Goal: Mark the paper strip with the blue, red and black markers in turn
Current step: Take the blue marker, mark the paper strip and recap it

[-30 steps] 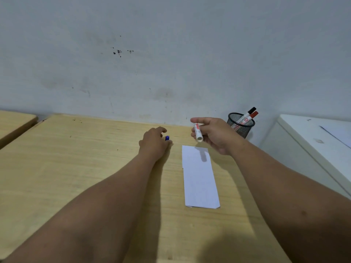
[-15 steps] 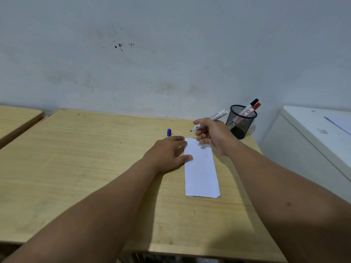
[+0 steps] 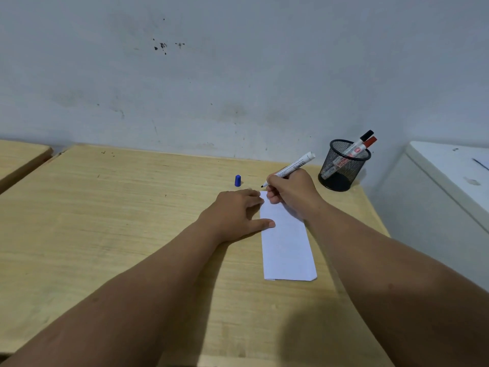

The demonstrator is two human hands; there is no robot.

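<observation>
A white paper strip [image 3: 287,247] lies lengthwise on the wooden desk [image 3: 105,221]. My left hand [image 3: 235,213] rests flat on the desk with thumb and fingertips pressing the strip's left edge near its far end. My right hand [image 3: 291,193] grips the uncapped blue marker [image 3: 293,166] like a pen, tip pointing down-left just above the strip's far corner. The blue cap [image 3: 237,180] stands upright on the desk beyond my left hand. The red marker [image 3: 366,145] and black marker [image 3: 363,137] lean in the black mesh cup [image 3: 342,168].
The mesh cup stands at the desk's back right corner, close to my right hand. A grey wall runs behind the desk. A white cabinet [image 3: 449,181] sits to the right, and another wooden desk [image 3: 18,157] to the left.
My left hand left the blue cap standing on the desk and came down onto the strip's edge. My right hand turned the marker tip-down and lowered it toward the strip's far end.
</observation>
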